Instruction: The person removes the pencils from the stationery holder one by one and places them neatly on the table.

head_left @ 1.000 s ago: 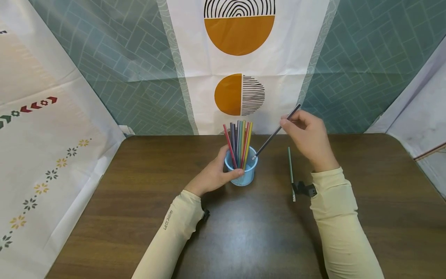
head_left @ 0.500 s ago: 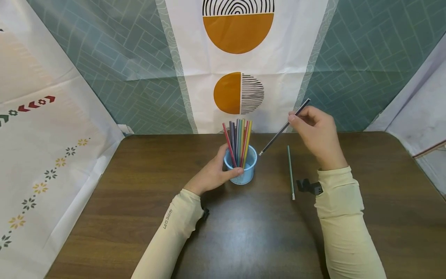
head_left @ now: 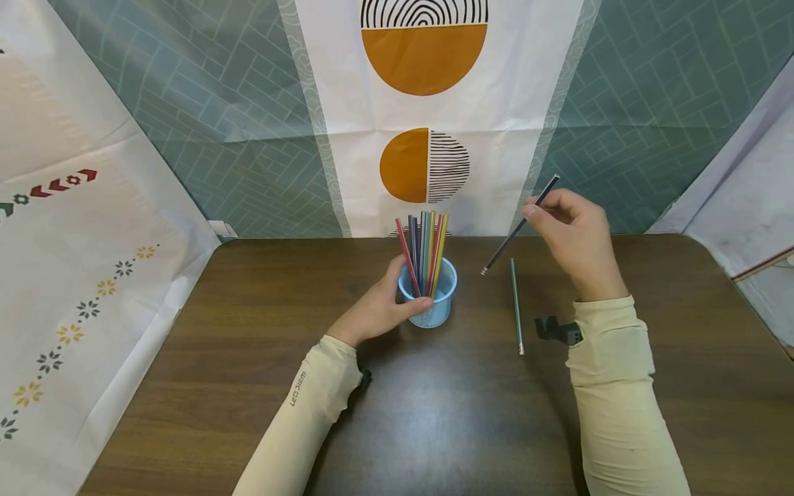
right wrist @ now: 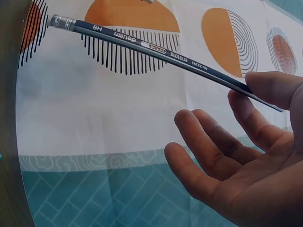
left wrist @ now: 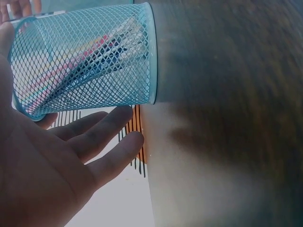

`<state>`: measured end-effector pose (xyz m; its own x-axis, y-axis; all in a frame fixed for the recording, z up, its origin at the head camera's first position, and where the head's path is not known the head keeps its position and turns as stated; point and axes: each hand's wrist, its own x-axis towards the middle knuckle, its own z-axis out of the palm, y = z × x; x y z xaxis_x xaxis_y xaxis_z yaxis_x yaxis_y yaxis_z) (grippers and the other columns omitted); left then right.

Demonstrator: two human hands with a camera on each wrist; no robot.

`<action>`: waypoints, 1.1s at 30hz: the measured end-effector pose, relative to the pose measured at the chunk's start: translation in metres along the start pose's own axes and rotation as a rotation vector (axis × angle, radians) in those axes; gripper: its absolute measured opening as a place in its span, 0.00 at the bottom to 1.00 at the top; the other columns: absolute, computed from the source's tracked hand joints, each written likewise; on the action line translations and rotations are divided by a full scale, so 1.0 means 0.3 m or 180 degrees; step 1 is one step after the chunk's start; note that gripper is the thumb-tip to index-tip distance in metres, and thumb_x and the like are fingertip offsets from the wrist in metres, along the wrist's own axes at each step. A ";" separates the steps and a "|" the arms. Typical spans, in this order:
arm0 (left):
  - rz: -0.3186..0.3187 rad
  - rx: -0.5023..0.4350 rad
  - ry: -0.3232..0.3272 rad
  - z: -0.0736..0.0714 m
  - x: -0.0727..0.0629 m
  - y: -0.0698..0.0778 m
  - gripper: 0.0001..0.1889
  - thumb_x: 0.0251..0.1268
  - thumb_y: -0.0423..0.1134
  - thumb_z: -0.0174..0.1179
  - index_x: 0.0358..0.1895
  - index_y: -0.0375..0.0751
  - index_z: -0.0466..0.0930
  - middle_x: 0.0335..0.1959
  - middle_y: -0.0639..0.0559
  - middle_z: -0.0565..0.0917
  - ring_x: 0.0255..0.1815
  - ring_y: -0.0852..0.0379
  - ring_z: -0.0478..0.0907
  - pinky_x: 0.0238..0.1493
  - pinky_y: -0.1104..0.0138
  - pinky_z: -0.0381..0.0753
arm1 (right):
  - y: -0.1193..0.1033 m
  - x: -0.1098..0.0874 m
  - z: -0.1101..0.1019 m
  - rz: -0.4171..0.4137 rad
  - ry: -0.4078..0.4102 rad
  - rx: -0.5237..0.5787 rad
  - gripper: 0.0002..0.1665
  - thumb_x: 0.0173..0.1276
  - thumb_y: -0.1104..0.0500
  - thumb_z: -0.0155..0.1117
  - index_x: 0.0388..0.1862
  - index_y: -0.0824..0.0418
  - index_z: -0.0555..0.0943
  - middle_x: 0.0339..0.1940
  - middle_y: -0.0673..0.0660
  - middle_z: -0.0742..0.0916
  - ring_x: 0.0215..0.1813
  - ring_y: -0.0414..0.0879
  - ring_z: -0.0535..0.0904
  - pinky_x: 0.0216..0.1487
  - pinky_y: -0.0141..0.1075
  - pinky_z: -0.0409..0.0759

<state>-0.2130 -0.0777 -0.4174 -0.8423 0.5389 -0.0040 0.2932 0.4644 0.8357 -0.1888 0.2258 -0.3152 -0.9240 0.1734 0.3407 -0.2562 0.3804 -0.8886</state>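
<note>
- Left hand [head_left: 384, 310]: grips blue mesh cup [head_left: 440, 314] of pencils [head_left: 424, 255], outer fingers spread
- Right hand [head_left: 578, 240]: pinches tilted HB pencil [right wrist: 156, 51], apart from cup, remaining fingers spread
- Green pencil [head_left: 517, 306]: flat on worktop [head_left: 459, 406], right of cup

The wood-grain table [head_left: 434, 420] is bearing a blue mesh pencil cup [head_left: 440, 311] toward its far edge, a green pencil [head_left: 517, 306] nearer its right.
</note>
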 end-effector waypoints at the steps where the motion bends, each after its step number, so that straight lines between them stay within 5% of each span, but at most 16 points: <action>1: 0.0000 -0.0002 0.0001 0.000 0.000 0.000 0.48 0.64 0.61 0.66 0.79 0.65 0.43 0.73 0.51 0.65 0.64 0.48 0.71 0.66 0.47 0.69 | 0.000 -0.001 -0.003 -0.0006 0.0014 0.0036 0.13 0.72 0.60 0.67 0.36 0.71 0.78 0.43 0.43 0.87 0.49 0.39 0.80 0.47 0.30 0.74; 13: -0.0078 0.0011 -0.0013 0.001 -0.003 0.004 0.50 0.62 0.64 0.66 0.79 0.65 0.42 0.74 0.51 0.63 0.64 0.48 0.70 0.66 0.46 0.69 | 0.004 -0.012 -0.049 0.0057 0.0127 0.1244 0.02 0.68 0.69 0.68 0.38 0.68 0.83 0.42 0.54 0.88 0.36 0.44 0.86 0.48 0.29 0.81; 16: -0.0079 -0.0004 -0.0020 0.000 -0.002 0.003 0.50 0.62 0.65 0.66 0.79 0.64 0.42 0.74 0.50 0.63 0.65 0.48 0.70 0.66 0.46 0.69 | 0.011 -0.008 -0.058 0.0111 0.0137 0.1101 0.02 0.68 0.69 0.68 0.36 0.65 0.84 0.40 0.52 0.89 0.34 0.43 0.85 0.45 0.29 0.81; 22: -0.0021 0.0007 -0.0008 -0.001 0.000 -0.002 0.50 0.61 0.67 0.65 0.79 0.65 0.42 0.72 0.51 0.65 0.63 0.50 0.71 0.66 0.48 0.70 | 0.062 0.004 -0.078 0.0419 -0.0008 0.0161 0.09 0.73 0.59 0.66 0.43 0.65 0.82 0.38 0.47 0.85 0.34 0.41 0.84 0.43 0.30 0.78; 33: -0.0014 0.0042 -0.0001 -0.001 0.004 -0.006 0.51 0.60 0.68 0.65 0.79 0.64 0.42 0.70 0.50 0.66 0.62 0.50 0.71 0.66 0.49 0.69 | 0.286 0.034 -0.062 0.1518 -0.0656 -0.0396 0.26 0.76 0.47 0.60 0.51 0.72 0.76 0.54 0.63 0.77 0.38 0.44 0.83 0.60 0.53 0.76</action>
<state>-0.2145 -0.0781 -0.4187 -0.8436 0.5370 -0.0079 0.2953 0.4760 0.8284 -0.2148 0.2772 -0.3821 -0.9695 0.1762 -0.1706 0.2299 0.4100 -0.8827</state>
